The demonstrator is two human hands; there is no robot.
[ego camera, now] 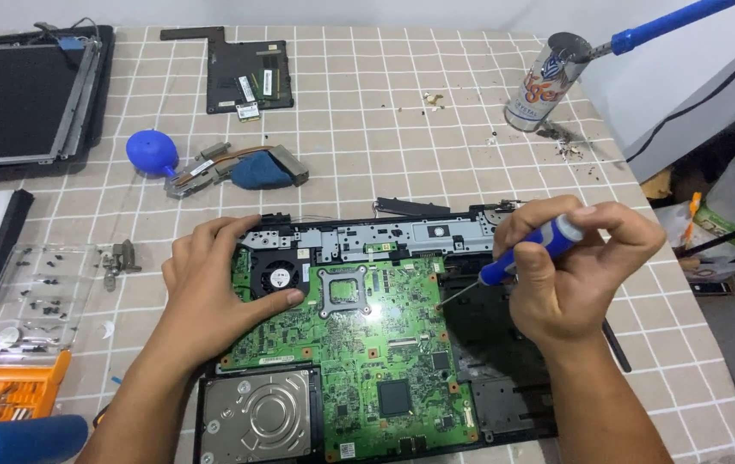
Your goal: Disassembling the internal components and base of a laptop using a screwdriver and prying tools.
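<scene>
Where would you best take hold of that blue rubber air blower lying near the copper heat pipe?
Probably by the round bulb of the blue air blower, coming from above or from its far left side. The bulb is the widest, softest part and lies open there, while its nozzle end points right toward the copper heat pipe assembly, which crowds that side. Both hands are busy elsewhere.

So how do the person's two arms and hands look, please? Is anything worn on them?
Both are bare: the left hand and the right hand have no gloves, rings or watch in view. No sleeves reach the forearms, no wrist strap or cable is attached. Fingernails are short and plain.
</scene>
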